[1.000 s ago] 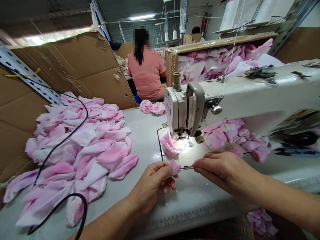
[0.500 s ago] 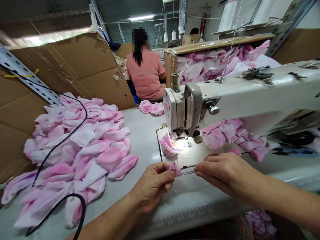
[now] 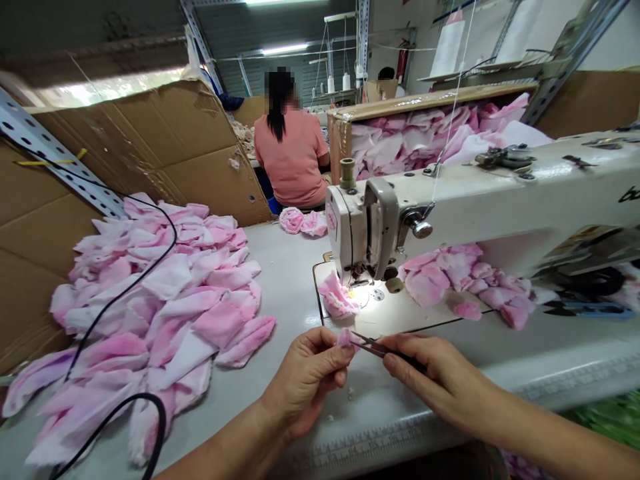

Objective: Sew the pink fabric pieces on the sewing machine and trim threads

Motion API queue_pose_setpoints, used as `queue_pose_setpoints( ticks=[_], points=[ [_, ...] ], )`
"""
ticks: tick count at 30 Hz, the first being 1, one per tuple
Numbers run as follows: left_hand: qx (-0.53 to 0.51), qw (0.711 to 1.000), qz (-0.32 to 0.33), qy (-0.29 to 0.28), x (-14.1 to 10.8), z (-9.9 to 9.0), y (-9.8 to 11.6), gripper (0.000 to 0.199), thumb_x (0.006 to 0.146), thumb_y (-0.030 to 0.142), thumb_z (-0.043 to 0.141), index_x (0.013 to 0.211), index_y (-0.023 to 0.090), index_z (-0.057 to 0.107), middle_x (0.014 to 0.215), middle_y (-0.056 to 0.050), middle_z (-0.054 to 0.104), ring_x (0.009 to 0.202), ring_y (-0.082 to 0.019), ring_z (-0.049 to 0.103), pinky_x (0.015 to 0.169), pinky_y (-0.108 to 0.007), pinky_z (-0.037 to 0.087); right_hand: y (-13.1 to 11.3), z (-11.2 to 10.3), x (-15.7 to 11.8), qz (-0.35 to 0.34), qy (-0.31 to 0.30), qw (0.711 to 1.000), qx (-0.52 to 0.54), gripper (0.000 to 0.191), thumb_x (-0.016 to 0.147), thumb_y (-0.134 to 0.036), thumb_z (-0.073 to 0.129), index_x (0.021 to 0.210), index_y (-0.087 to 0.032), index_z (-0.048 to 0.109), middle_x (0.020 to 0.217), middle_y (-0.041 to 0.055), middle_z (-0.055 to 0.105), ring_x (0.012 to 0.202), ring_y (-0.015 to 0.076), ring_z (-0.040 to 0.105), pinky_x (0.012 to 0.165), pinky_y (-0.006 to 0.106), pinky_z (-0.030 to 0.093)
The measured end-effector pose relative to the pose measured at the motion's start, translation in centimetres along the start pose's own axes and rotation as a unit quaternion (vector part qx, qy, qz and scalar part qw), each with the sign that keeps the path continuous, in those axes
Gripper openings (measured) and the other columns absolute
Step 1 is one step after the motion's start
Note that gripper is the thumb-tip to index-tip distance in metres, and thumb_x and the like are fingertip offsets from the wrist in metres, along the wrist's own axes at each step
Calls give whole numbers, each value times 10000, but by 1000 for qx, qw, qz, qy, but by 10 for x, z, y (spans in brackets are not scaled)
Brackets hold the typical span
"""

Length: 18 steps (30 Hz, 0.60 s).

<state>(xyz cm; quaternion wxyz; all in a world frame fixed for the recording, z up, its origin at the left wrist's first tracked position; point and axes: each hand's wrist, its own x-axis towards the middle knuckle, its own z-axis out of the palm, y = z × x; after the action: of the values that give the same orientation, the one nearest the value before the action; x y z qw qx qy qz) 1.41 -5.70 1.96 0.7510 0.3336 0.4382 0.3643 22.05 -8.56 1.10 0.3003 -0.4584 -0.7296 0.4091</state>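
Note:
My left hand (image 3: pixel 317 367) pinches a small pink piece of plush fabric (image 3: pixel 345 338) between thumb and fingers, just in front of the sewing machine. In my right hand (image 3: pixel 425 370) is a pair of slim, dark metal tweezers (image 3: pixel 370 345). Their two pointed tips are parted and reach the edge of the small piece; whether they grip it I cannot tell. Behind my hands, a pink gathered plush piece (image 3: pixel 337 297) lies on the needle plate beside the lit presser foot.
A large heap of pink and white fabric pieces (image 3: pixel 165 300) covers the table's left, crossed by a black cable (image 3: pixel 133 270). The sewing machine (image 3: pixel 500 193) spans the right. Blue-handled scissors (image 3: pixel 595 308) lie under its arm. A person in a pink top (image 3: pixel 293 160) sits beyond.
My right hand has turned and shows more of the tweezers, whose tips have spread apart. My left hand still pinches the small piece in nearly the same place.

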Motion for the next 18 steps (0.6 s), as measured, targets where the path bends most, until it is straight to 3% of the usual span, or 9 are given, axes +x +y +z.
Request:
queue_pose_setpoints(
  ticks=[6, 11, 18],
  points=[
    [-3, 1000, 7, 1, 1, -2, -3, 265, 650, 248, 852, 695, 132, 617, 600, 50, 527, 481, -18, 475, 432, -111, 283, 3, 11, 3, -15, 5, 1000, 25, 334, 976, -333, 406, 746, -165, 581, 701, 14, 587, 622, 118, 504, 591, 235, 366],
    [76, 996, 21, -49, 0, -7, 1, 245, 745, 334, 785, 843, 128, 697, 765, -24, 623, 569, -65, 571, 412, -131, 306, 6, 9, 3, -18, 14, 1000, 15, 324, 973, -313, 427, 729, -168, 582, 672, 1, 578, 597, 107, 488, 581, 228, 346],
    [108, 991, 62, -43, 2, -9, 0, 272, 791, 384, 740, 835, 117, 712, 676, -44, 634, 574, -73, 549, 434, -130, 317, 3, 11, 4, -17, -6, 999, 28, 312, 978, -304, 406, 794, -158, 611, 697, 6, 580, 607, 108, 491, 571, 223, 347]
  ],
)
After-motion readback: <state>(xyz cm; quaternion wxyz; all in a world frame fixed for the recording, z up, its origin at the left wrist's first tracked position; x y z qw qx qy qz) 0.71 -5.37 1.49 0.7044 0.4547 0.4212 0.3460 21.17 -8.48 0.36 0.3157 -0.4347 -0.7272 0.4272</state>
